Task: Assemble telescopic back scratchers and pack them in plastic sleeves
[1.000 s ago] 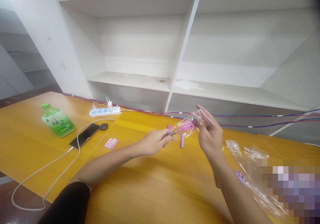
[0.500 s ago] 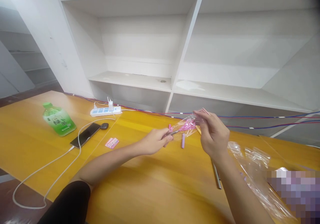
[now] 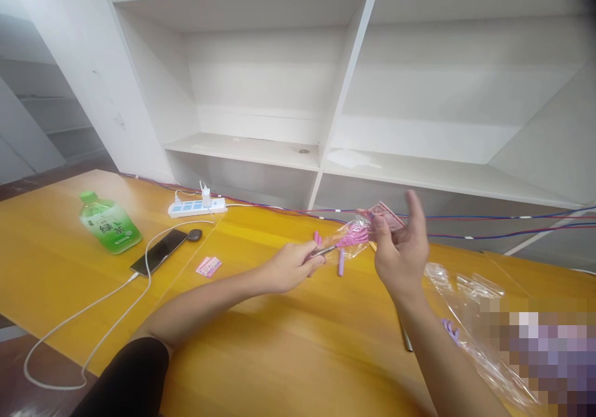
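A pink hand-shaped piece on a thin metal rod lies inside a clear plastic bag. My left hand is closed on the rod end, through the bag. At the bag's other end, my right hand pinches a pink printed card between thumb and fingers, with its index finger raised. Below the bag, a purple stick rests on the table, and a pink stick shows behind it. A dark metal rod is partly hidden by my right forearm.
Pink cards, a phone, a green bottle and a white power strip lie on the left. Clear plastic bags are on the right. Cables run along the back, below white shelves.
The pink card now shows more fully in my right hand, whose index finger has lifted. The pink piece has shifted slightly right in the bag.
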{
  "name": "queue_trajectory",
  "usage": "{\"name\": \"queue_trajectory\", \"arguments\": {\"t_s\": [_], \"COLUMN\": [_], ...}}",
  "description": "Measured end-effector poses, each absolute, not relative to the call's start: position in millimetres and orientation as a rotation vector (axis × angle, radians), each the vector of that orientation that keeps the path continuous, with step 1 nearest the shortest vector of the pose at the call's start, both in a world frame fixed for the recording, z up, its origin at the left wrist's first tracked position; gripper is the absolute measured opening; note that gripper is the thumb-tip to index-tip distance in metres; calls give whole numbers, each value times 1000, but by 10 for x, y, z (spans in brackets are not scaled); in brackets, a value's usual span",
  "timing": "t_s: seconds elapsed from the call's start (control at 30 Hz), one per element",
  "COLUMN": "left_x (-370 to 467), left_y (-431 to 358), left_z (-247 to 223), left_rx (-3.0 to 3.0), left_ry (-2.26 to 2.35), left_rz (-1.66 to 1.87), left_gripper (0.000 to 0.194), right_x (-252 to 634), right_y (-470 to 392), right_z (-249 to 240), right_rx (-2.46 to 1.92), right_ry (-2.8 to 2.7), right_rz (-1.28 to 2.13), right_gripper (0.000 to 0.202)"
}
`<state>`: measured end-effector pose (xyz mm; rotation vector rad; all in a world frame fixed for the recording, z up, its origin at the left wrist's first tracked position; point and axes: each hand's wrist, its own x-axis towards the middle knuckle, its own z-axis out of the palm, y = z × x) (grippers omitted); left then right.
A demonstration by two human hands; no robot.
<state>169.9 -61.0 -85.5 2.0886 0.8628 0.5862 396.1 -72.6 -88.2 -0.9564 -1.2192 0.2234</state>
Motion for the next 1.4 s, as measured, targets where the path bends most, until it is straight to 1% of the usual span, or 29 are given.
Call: {"name": "queue_trajectory", "arguments": {"t_s": [0.1,0.17,0.37,0.57,0.83,0.97,1.13,1.2,1.3,1.4], "left_x": [1699,1699,1688,1677,1702,1714,1861,1965,2105,2167], "left_y": [-611,-612,-629,-629,-624,-565,-588,-690,-904,-1097], "left_z": [-874,-881,-849,-848,-909,-928,-1170,-1343,-1604,-1828], "left_rx": [2099,2101,2131,2135,2128,2065,1895,1874,1811,1864], "left_ry": [843,835,847,852,863,851,840,767,665,627], "left_rz": [597,602,586,569,582,603,691,638,461,411], "left_gripper": [29,30,28,28,29,28,26,24,31,32], "right_x": [3956,3955,3975,4028,4043,4058,3819,3702,3640,3781], "right_y": [-715,-706,-711,-695,-662,-647,-817,-961,-1219,-1505], "right_z": [-881,-882,-852,-812,-827,-855,-1138,-1341,-1629,-1773], "right_rx": [-983,-989,-1023,-981,-942,-972,-1133,-1262,-1427,-1515], "right_ry": [-1126,-1099,-1017,-899,-886,-950,-1278,-1402,-1419,-1395], "right_rz": [300,341,461,662,654,644,897,862,764,835], "right_gripper": [52,48,52,52,49,52,68,66,62,65]}}
